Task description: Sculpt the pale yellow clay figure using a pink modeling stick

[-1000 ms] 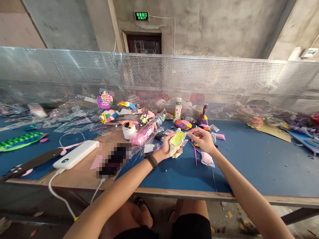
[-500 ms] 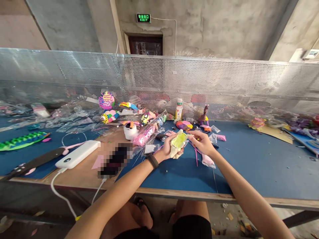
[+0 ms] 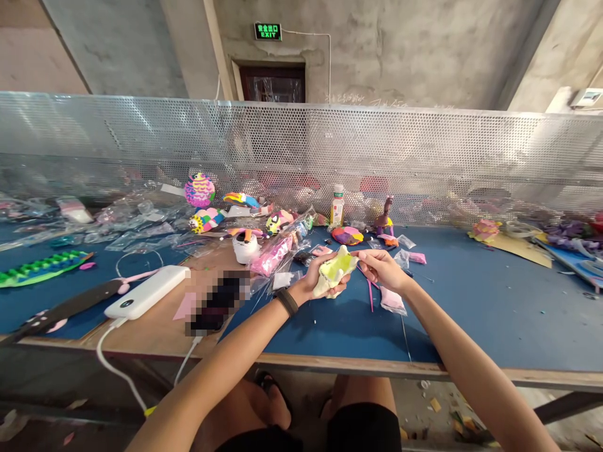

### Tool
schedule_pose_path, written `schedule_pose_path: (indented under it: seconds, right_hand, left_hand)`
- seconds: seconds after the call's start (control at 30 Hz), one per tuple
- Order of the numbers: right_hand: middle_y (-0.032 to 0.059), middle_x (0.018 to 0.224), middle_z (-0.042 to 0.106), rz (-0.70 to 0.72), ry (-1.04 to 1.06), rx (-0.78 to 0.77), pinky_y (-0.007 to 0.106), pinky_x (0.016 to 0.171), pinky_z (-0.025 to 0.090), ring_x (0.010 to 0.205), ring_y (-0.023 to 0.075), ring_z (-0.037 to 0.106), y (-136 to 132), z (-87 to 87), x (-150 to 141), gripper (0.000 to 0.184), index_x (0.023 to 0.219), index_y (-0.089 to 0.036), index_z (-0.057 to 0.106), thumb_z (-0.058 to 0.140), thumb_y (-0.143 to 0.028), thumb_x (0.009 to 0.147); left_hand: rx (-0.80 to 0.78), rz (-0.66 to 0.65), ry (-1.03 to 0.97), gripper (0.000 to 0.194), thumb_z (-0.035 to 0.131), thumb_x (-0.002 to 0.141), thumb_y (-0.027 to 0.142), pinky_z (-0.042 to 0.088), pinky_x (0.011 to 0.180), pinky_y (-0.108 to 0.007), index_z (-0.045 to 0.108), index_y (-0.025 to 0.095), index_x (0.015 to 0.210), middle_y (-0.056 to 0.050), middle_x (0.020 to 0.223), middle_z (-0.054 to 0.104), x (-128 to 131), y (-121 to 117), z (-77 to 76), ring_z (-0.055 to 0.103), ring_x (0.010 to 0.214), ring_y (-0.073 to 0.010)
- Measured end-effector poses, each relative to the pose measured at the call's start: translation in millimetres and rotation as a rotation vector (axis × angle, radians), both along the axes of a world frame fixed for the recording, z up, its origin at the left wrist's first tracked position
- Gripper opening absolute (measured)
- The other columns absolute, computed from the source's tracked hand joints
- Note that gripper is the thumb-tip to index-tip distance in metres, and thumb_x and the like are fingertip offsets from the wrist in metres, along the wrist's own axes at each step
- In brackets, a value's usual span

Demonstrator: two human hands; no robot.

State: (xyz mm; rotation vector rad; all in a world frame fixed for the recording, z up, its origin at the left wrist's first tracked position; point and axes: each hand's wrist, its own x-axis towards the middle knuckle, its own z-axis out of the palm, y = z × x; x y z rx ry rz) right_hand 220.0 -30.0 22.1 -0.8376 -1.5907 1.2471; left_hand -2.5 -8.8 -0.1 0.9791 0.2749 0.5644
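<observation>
My left hand (image 3: pixel 311 281) cradles a pale yellow piece of modelling clay (image 3: pixel 332 273) above the blue tabletop. Its upper face looks like a shallow hollow with a yellow-green inside and an uneven, raised rim. At the right rim, the thumb and fingertips of my right hand (image 3: pixel 380 269) are pinched together on the clay's edge. Thin magenta strips (image 3: pixel 370 296) lie on the table below my right hand, beside a bag of pink clay (image 3: pixel 392 300). The underside of the clay piece is largely hidden by my left fingers.
A white power bank (image 3: pixel 148 292) and a pixelated phone (image 3: pixel 219 304) lie to the left, with cables over the edge. Colourful clay figures, a bottle (image 3: pixel 337 207) and plastic bags line the back before a perforated metal screen (image 3: pixel 400 157). A thin wire (image 3: pixel 406 339) lies near the front edge.
The clay piece has turned slightly in my left hand, its rim now spreading further right. My right fingers have closed in on that rim. The view has shifted slightly.
</observation>
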Motion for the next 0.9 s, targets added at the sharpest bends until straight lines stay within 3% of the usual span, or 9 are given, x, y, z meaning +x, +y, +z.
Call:
schedule_pose_path:
  seconds: [0.13,0.27,0.47,0.63,0.77,0.9]
  right_hand:
    - [-0.0028,0.060,0.060,0.032,0.062,-0.014,0.022,0.040,0.031,0.043,0.0068,0.038,-1.7,0.8,-0.3,0.044,0.083,-0.018,0.078,0.082,-0.063,0.085]
    - [-0.0054,0.053,0.056,-0.037,0.024,0.074,0.023,0.041,0.033,0.042,0.0089,0.043,-7.4,8.6,-1.9,0.045,0.103,-0.019,0.081,0.086,-0.058,0.081]
    - [-0.0045,0.056,0.056,-0.205,-0.056,0.246,0.026,0.043,0.033,0.046,0.0107,0.044,-10.5,12.9,-4.6,0.044,0.091,-0.021,0.072,0.088,-0.060,0.078]
    - [-0.0052,0.065,0.052,-0.320,-0.107,0.402,0.026,0.048,0.034,0.056,0.0134,0.045,-12.6,8.9,-5.5,0.045,0.094,-0.026,0.058,0.088,-0.055,0.080]
    - [-0.0048,0.069,0.047,-0.374,-0.061,0.430,0.026,0.048,0.036,0.058,0.0138,0.046,-12.1,8.1,-5.6,0.047,0.092,-0.027,0.049,0.078,-0.064,0.088]
    - [-0.0083,0.062,0.040,-0.446,0.079,0.401,0.026,0.043,0.033,0.047,0.0125,0.040,-6.9,8.9,-3.3,0.044,0.097,-0.028,0.049,0.066,-0.069,0.096]
  left_hand:
    - [0.006,-0.026,0.008,0.054,0.057,0.092,0.066,0.029,0.037,-0.024,0.066,0.014,0.105,-0.003,0.071,0.059,-0.9,0.0,1.2,0.051,0.043,-0.0148]
    - [0.045,-0.013,0.001,0.055,0.057,0.091,0.067,0.030,0.037,-0.025,0.066,0.013,0.093,-0.005,0.070,0.059,-0.3,0.2,1.7,0.051,0.042,-0.0143]
    - [0.077,0.020,0.038,0.060,0.052,0.090,0.072,0.031,0.038,-0.026,0.064,0.014,0.079,-0.004,0.056,0.054,0.5,0.8,-0.6,0.048,0.040,-0.0154]
    - [0.051,0.175,-0.012,0.059,0.055,0.090,0.067,0.036,0.041,-0.027,0.070,0.010,0.087,-0.008,0.066,0.064,3.4,4.1,-5.6,0.054,0.042,-0.0160]
    - [0.010,0.232,-0.035,0.057,0.055,0.091,0.065,0.038,0.042,-0.027,0.070,0.010,0.084,-0.009,0.066,0.064,4.5,4.7,-4.6,0.056,0.044,-0.0173]
    - [-0.006,0.253,-0.041,0.058,0.055,0.090,0.065,0.039,0.042,-0.027,0.070,0.010,0.081,-0.009,0.062,0.062,4.8,3.1,-1.4,0.056,0.043,-0.0180]
